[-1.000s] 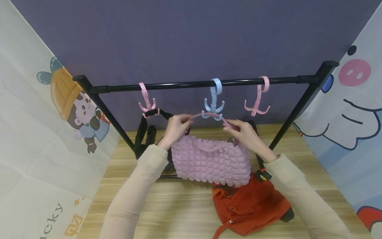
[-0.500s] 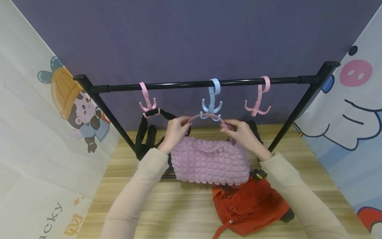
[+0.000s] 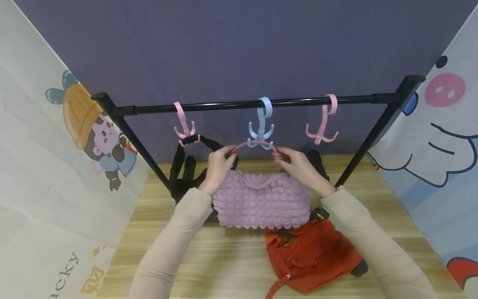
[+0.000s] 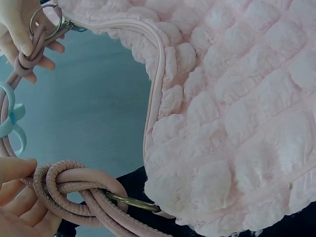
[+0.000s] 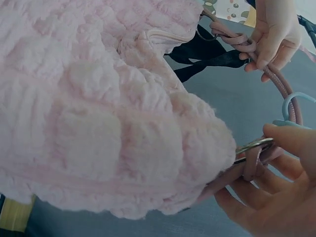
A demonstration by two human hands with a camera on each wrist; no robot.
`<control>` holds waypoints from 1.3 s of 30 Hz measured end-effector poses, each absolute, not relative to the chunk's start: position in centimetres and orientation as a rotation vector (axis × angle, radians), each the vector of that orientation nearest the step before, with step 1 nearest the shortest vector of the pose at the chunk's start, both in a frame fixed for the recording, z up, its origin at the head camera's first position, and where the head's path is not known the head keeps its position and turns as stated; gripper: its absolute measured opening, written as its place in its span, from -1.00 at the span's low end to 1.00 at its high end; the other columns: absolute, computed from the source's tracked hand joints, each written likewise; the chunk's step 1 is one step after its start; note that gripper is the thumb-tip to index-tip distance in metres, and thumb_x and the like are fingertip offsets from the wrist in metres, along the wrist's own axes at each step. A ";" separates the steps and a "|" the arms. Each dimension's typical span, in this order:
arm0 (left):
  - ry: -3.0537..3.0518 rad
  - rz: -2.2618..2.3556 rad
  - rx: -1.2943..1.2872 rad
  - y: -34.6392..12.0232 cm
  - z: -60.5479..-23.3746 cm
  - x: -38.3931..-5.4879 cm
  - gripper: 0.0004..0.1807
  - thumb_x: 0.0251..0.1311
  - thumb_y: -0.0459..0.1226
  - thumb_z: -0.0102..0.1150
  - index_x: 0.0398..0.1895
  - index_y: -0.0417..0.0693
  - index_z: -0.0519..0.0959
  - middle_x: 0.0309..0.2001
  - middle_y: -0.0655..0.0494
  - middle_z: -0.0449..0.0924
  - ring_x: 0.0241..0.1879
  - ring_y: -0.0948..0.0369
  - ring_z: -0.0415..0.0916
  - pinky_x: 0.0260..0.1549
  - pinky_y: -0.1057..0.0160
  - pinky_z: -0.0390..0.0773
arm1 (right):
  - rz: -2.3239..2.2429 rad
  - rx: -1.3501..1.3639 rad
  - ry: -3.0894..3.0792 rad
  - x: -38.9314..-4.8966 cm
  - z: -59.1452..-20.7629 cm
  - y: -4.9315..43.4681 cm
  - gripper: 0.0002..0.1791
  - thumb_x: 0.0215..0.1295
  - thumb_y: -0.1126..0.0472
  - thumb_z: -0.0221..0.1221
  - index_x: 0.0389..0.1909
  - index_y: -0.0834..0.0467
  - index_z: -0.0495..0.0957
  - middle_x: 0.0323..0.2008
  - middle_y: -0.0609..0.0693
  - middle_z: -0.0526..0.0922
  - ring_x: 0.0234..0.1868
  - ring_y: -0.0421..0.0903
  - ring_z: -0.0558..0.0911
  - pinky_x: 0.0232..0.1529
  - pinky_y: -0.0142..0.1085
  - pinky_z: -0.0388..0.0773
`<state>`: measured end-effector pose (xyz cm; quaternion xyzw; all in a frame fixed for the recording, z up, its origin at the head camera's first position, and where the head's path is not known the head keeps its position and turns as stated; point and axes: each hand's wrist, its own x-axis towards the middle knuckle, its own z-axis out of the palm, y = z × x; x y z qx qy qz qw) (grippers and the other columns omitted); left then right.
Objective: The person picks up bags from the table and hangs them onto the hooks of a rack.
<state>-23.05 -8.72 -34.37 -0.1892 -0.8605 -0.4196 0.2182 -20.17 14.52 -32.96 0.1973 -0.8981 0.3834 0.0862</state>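
Observation:
A puffy pink handbag [image 3: 261, 201] hangs beneath a blue multi-prong hook [image 3: 261, 124], its strap [image 3: 257, 142] lying across the hook's lower prongs. My left hand [image 3: 219, 164] pinches the strap's left side. On the other side my right hand [image 3: 296, 166] grips the strap near its knot. Close up in the left wrist view, the knotted strap [image 4: 84, 190] runs through a metal ring [image 4: 133, 201] beside the left fingers. In the right wrist view another metal ring [image 5: 254, 144] shows by the right thumb.
A black rack bar [image 3: 224, 106] carries the hooks. At left a pink hook [image 3: 183, 124] bears a black bag's strap [image 3: 178, 162]; another pink hook [image 3: 322, 124] is at right. An orange-red bag [image 3: 313, 257] lies on the wooden surface [image 3: 209, 257] below.
The blue hook has slid left along the bar, the pink handbag and its strap shifting with it. Both hands keep hold of the strap; the right hand has moved left.

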 end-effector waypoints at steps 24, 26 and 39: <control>-2.264 -1.177 -0.602 -8.7 -35.5 -21.2 -0.72 0.09 -0.47 0.05 -0.08 -0.27 0.51 -0.22 -0.11 0.51 -0.29 0.12 0.53 -0.34 0.35 0.53 | 0.992 0.617 -2.803 -19.7 -31.8 16.2 -0.48 0.18 0.24 0.11 0.16 0.30 0.30 -0.01 0.26 0.48 -0.16 0.04 0.52 -0.23 -0.13 0.45; -2.252 -1.179 -0.595 -8.7 -35.6 -20.9 -0.72 0.09 -0.47 0.05 -0.09 -0.27 0.51 -0.21 -0.11 0.50 -0.29 0.13 0.52 -0.34 0.37 0.53 | 0.992 0.617 -2.798 -19.6 -31.9 16.4 -0.48 0.17 0.24 0.12 0.17 0.29 0.30 -0.01 0.26 0.48 -0.14 0.07 0.53 -0.22 -0.10 0.46; -2.130 -1.061 -0.625 -8.6 -36.7 -19.1 -0.75 -0.02 -0.54 0.10 -0.20 -0.29 0.53 -0.20 -0.07 0.51 -0.25 0.08 0.44 -0.28 0.23 0.48 | 1.003 0.555 -2.850 -17.8 -32.2 18.3 -0.42 0.19 0.17 0.11 0.21 0.27 0.23 0.06 0.26 0.39 0.04 0.16 0.41 -0.05 0.04 0.36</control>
